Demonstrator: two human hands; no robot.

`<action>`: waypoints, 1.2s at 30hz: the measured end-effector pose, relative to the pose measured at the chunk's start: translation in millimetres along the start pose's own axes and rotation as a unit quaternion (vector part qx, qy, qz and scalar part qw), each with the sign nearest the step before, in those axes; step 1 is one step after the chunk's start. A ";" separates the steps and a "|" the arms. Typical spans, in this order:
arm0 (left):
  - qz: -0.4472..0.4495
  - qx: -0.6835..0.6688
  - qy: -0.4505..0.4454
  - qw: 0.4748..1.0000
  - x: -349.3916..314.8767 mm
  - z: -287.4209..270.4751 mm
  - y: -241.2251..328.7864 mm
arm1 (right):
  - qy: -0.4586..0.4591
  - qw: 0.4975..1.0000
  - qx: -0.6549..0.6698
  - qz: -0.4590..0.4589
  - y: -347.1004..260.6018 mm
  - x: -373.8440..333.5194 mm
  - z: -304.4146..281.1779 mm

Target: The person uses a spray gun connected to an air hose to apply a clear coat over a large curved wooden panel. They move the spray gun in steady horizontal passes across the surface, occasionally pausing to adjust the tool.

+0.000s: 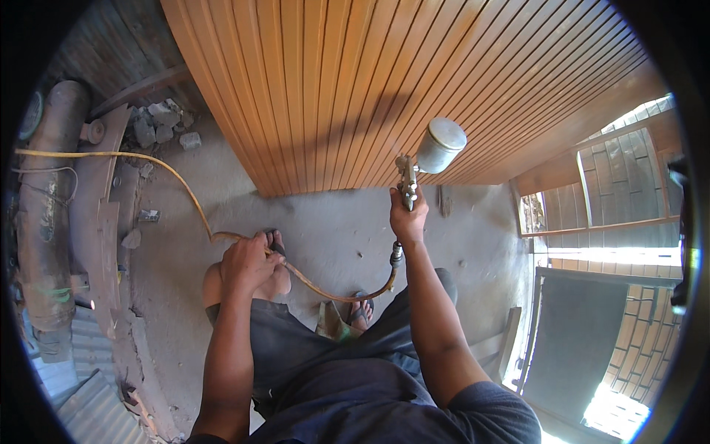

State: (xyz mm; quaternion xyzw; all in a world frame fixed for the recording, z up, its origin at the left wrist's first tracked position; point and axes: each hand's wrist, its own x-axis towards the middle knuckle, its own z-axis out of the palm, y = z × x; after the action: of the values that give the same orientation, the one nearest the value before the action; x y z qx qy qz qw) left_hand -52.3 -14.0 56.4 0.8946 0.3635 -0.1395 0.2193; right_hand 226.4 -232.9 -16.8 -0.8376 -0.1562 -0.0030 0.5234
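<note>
My right hand [408, 217] is closed round the handle of a metal spray gun [406, 177], held out in front of a slatted orange-brown wooden panel [318, 89]. A silvery paint cup [441, 146] sits on the gun's right side. From the fitting below the handle, a yellowish air hose [333, 297] curves down and left to my left hand [250, 263], whose fingers are wrapped round it over my knee. Beyond that hand the hose runs on to the far left. The gun's shadow [362, 122] falls on the slats.
A rusty cylindrical tank [52, 200] stands along the left side, with broken concrete chunks [164, 118] and corrugated sheets [103, 407] near it. My sandalled feet [361, 309] are on the grey concrete floor [177, 311]. Wooden frames [603, 231] and a dark board [569, 333] stand at the right.
</note>
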 end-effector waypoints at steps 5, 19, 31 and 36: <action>0.002 0.008 -0.007 1.000 0.6 -2.3 3.6 | -0.010 1.000 -0.015 0.012 23.7 -7.8 11.7; 0.001 0.019 -0.028 0.999 1.0 -3.9 6.9 | -0.010 0.999 -0.035 -0.008 5.6 -11.7 4.3; 0.002 -0.017 -0.002 1.000 -0.5 -10.1 11.9 | 0.029 0.978 0.170 -0.118 -84.4 16.0 -51.8; -0.002 0.013 -0.032 0.999 3.6 -5.6 10.7 | 0.046 0.991 0.097 -0.083 -40.1 10.5 -22.9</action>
State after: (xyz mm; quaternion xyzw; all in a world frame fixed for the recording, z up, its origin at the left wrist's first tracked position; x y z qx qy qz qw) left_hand -41.7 -15.9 62.9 0.8919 0.3562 -0.1729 0.2186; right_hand 229.4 -234.1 30.4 -0.7662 -0.2008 -0.0700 0.6064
